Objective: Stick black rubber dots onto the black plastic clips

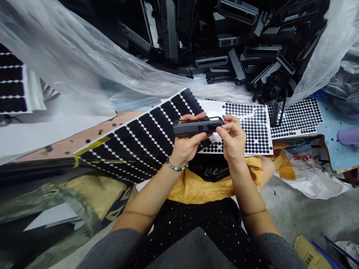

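In front of me my left hand (187,144) is wrapped round a long black plastic casing with a carbon-fibre pattern (190,129), held roughly level. The thumb lies along its near side and the fingers are behind it. My right hand (234,140) is at the casing's right end, thumb and forefinger pinched together there. What lies between those fingertips is too small to make out. Beneath the hands are a sheet of black oblong stickers (134,140) on the left and a white sheet of round black stickers (252,127) on the right.
Many similar black casings (237,65) are heaped at the back, bordered by clear plastic wrap (134,74). More dotted sheets (300,116) lie to the right. A yellow woven sack (202,188) is over my lap. A purple cylinder (347,136) is at the right edge.
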Motion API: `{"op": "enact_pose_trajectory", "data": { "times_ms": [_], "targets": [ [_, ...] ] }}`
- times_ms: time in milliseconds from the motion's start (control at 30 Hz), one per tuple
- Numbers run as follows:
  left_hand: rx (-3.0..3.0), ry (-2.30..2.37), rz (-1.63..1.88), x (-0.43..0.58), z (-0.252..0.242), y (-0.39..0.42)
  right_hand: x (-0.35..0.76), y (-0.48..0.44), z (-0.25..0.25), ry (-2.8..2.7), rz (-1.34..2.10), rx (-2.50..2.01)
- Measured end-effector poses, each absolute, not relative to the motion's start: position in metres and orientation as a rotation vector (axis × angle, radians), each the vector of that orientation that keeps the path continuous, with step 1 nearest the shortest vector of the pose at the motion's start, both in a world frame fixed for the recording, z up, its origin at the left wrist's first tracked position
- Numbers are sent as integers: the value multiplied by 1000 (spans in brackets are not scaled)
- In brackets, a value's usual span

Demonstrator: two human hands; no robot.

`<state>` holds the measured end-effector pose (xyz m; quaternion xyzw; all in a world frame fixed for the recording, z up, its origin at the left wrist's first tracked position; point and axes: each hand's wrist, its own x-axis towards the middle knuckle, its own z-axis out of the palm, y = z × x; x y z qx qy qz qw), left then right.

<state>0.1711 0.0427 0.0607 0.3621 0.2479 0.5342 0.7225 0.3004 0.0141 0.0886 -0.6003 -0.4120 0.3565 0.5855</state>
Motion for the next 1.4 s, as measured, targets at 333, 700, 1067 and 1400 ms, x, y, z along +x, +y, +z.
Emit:
{"op": "enact_pose_trajectory", "data": {
  "times_ms": [333,700,1067,1400],
  "targets": [
    [884,573,1172,169,67,41,302,13,91,-963,814,-1374],
    [926,638,1338,176,74,31,295,3,111,-1196,447,-1583],
    [855,562,1203,168,70,28,306,6,92,-1091,884,-1344],
    [1306,570,533,144,103,63,335,-5,123,-1456,858,-1382]
  ]
}}
